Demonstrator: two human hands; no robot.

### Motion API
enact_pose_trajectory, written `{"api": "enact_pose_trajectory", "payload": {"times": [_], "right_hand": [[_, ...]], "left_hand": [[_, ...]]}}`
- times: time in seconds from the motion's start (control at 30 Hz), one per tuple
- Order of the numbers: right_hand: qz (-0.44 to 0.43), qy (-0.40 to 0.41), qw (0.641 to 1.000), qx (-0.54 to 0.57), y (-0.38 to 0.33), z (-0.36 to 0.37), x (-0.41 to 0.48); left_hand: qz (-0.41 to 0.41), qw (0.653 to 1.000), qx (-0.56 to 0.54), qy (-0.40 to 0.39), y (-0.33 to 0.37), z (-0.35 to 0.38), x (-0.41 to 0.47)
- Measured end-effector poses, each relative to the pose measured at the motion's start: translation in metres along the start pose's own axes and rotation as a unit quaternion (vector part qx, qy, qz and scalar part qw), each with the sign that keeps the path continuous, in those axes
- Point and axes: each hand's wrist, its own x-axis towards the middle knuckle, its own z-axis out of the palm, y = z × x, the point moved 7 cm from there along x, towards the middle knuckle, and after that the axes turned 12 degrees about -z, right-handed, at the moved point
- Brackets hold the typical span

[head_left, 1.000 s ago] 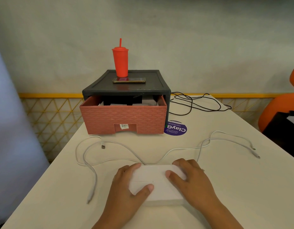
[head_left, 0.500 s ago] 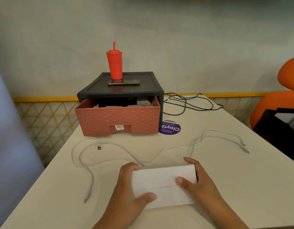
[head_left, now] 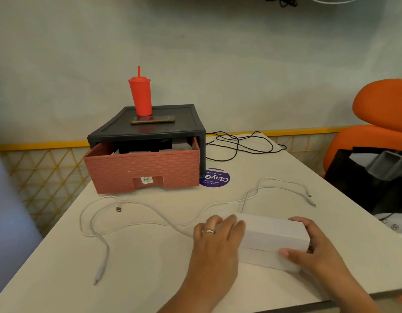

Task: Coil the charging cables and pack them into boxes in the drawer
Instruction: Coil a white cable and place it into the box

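A white rectangular box (head_left: 272,240) lies on the white table (head_left: 150,263) near its front edge. My left hand (head_left: 218,236) holds its left end, fingers curled over the top. My right hand (head_left: 313,251) grips its right end, thumb on the front face. White charging cables (head_left: 132,224) sprawl uncoiled across the table behind the box, with plugs at the left and right (head_left: 311,203). A pink brick-pattern drawer (head_left: 143,170) stands pulled open from a dark cabinet (head_left: 155,129); dark boxes show inside it.
A red tumbler (head_left: 140,96) and a phone (head_left: 152,119) sit on the cabinet top. A tangled black cable (head_left: 238,143) lies behind to the right, near a purple sticker (head_left: 214,178). An orange chair (head_left: 380,123) and a black bag (head_left: 376,177) stand at the right.
Both hands have slid the white box to the right along the table's front and turned it slightly. The view has shifted left and up.
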Motion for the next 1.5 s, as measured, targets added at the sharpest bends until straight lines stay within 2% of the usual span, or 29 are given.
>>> {"api": "enact_pose_trajectory", "payload": {"times": [0.07, 0.2, 0.23, 0.3, 0.33, 0.5, 0.57, 0.67, 0.73, 0.83, 0.93, 1.03, 1.13, 1.23, 1.37, 1.5], "right_hand": [[-0.006, 0.028, 0.999, -0.013, 0.002, -0.015, -0.004], [-0.01, 0.089, 0.995, -0.039, 0.003, -0.027, -0.011], [-0.011, 0.09, 0.995, -0.049, 0.003, -0.026, -0.013], [-0.02, 0.057, 0.996, -0.064, 0.003, -0.015, -0.015], [-0.029, 0.03, 0.997, -0.063, 0.003, -0.008, -0.017], [-0.078, -0.109, 0.991, -0.014, 0.0, 0.025, -0.018], [-0.083, -0.139, 0.985, 0.055, -0.006, 0.033, -0.018], [-0.032, -0.145, 0.983, 0.112, -0.001, 0.041, -0.013], [-0.016, -0.121, 0.99, 0.071, 0.001, 0.045, -0.005], [-0.027, -0.107, 0.993, -0.03, 0.002, 0.055, 0.005], [-0.035, -0.081, 0.993, -0.079, 0.005, 0.061, 0.013], [-0.035, -0.025, 0.984, -0.172, 0.009, 0.048, 0.027], [-0.005, 0.008, 0.971, -0.238, 0.009, 0.023, 0.042], [0.035, 0.004, 0.964, -0.262, 0.012, 0.003, 0.052], [0.044, 0.018, 0.935, -0.353, 0.022, -0.005, 0.047], [0.044, 0.081, 0.926, -0.366, 0.024, -0.011, 0.039]], "left_hand": [[0.001, 1.0, -0.007, 0.01, 0.014, 0.007, 0.005], [-0.128, 0.981, -0.109, -0.101, 0.023, 0.023, 0.021], [-0.172, 0.961, -0.161, -0.143, 0.025, 0.029, 0.025], [-0.24, 0.897, -0.276, -0.25, 0.031, 0.043, 0.026], [-0.258, 0.88, -0.299, -0.264, 0.035, 0.046, 0.028], [-0.321, 0.806, -0.397, -0.3, 0.033, 0.063, 0.031], [-0.321, 0.793, -0.415, -0.307, 0.027, 0.06, 0.034], [-0.314, 0.792, -0.423, -0.308, 0.016, 0.054, 0.035], [-0.316, 0.784, -0.442, -0.302, 0.006, 0.05, 0.034], [-0.34, 0.748, -0.46, -0.336, -0.004, 0.051, 0.029], [-0.337, 0.756, -0.431, -0.36, -0.016, 0.05, 0.023], [-0.343, 0.747, -0.433, -0.371, -0.024, 0.053, 0.022], [-0.33, 0.737, -0.446, -0.386, -0.026, 0.057, 0.026], [-0.316, 0.745, -0.441, -0.388, -0.026, 0.061, 0.031], [-0.311, 0.785, -0.39, -0.367, -0.021, 0.075, 0.032], [-0.312, 0.834, -0.365, -0.272, -0.017, 0.075, 0.039]]}}
